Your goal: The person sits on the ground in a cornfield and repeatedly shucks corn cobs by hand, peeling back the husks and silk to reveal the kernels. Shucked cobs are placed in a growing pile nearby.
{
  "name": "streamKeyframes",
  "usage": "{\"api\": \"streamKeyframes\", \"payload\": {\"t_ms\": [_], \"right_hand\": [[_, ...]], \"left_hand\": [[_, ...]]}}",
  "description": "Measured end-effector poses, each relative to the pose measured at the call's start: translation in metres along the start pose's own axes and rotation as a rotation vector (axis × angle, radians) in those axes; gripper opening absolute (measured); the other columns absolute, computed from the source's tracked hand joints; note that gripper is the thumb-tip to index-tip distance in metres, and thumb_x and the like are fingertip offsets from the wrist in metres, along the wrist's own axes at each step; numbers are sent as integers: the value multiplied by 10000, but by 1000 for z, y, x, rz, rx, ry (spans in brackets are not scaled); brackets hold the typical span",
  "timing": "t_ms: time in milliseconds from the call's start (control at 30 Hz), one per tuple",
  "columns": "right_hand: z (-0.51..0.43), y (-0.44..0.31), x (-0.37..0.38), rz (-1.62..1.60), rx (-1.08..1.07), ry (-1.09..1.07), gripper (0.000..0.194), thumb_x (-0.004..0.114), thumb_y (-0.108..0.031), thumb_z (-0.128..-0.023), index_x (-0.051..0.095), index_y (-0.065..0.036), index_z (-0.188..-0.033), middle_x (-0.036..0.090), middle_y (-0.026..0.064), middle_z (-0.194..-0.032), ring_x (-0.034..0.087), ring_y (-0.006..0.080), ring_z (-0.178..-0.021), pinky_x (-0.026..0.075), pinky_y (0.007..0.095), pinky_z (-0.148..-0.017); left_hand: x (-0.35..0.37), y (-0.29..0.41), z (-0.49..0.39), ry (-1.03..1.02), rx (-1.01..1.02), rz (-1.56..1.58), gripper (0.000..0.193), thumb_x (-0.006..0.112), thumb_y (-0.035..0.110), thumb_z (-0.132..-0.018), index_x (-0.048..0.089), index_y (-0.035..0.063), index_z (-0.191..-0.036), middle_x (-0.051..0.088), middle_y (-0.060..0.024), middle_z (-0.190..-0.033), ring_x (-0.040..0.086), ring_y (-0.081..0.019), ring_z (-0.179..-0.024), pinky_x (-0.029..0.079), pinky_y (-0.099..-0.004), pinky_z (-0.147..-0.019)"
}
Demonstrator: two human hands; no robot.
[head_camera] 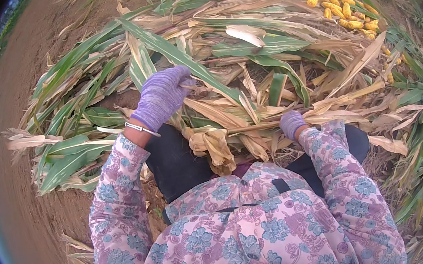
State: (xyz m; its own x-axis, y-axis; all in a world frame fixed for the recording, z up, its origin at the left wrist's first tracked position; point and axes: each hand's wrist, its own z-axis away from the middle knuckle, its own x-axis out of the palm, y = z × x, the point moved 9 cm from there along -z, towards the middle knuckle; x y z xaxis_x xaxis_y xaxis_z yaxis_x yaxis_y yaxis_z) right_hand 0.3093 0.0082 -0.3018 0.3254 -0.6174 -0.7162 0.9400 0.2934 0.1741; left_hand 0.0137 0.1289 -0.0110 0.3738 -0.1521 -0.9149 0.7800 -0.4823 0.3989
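Observation:
My left hand, in a purple knit glove with a bangle at the wrist, is raised over the cut corn stalks at the centre left. Its fingers are bent near dry leaf tips; whether they grip anything cannot be told. In its purple glove, my right hand is closed around a dry corn stalk that lies crosswise before my lap. A pale, dry corn husk hangs by my knee, below and right of my left hand. Long green and tan corn leaves spread beyond both hands.
Husked yellow corn ears lie heaped at the upper right, with several more farther down that side. Bare brown soil runs along the left. Green leaves and stalks lie at the right. My dark-clad knees border the stalks.

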Motion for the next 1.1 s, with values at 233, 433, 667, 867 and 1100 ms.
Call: {"api": "streamKeyframes", "payload": {"t_ms": [233,433,667,867,1100], "right_hand": [[-3,-11,22,-54,7,-82,240,614,-150,-845,739,-78,-1037,714,150,-1032,683,319,-993,539,438,-821],[-6,-25,17,26,-18,-343,307,593,-239,-892,711,-139,-1157,697,82,-1157,655,329,-1079,496,595,-810],[-8,-16,-115,-512,-41,192,296,557,-279,-909,674,-66,-1077,685,186,-1030,664,339,-955,523,463,-793],[-119,-7,-186,-1018,9,424,496,602,-387,-890,574,-41,-1244,662,240,-1041,633,384,-991,493,434,-875],[-92,-194,-222,-932,-689,435,505,594,-423,-905,549,-66,-1260,668,174,-1081,628,354,-1025,499,393,-857]], "left_hand": [[120,3,-44,-308,12,77,315,691,229,-829,657,40,-1079,681,-187,-932,665,-347,-875,524,-416,-777],[197,-8,-16,-507,-29,-25,346,628,322,-866,664,39,-1062,696,-177,-929,677,-337,-873,529,-424,-783],[252,-35,32,-885,54,-242,364,588,387,-860,746,63,-917,713,-168,-897,684,-340,-880,531,-452,-783],[216,0,-8,-756,-70,-140,347,577,370,-892,719,66,-978,693,-177,-831,679,-342,-821,533,-451,-730],[124,34,-54,-95,-31,310,224,622,247,-886,651,50,-990,663,-176,-841,658,-345,-827,519,-434,-710]]}}
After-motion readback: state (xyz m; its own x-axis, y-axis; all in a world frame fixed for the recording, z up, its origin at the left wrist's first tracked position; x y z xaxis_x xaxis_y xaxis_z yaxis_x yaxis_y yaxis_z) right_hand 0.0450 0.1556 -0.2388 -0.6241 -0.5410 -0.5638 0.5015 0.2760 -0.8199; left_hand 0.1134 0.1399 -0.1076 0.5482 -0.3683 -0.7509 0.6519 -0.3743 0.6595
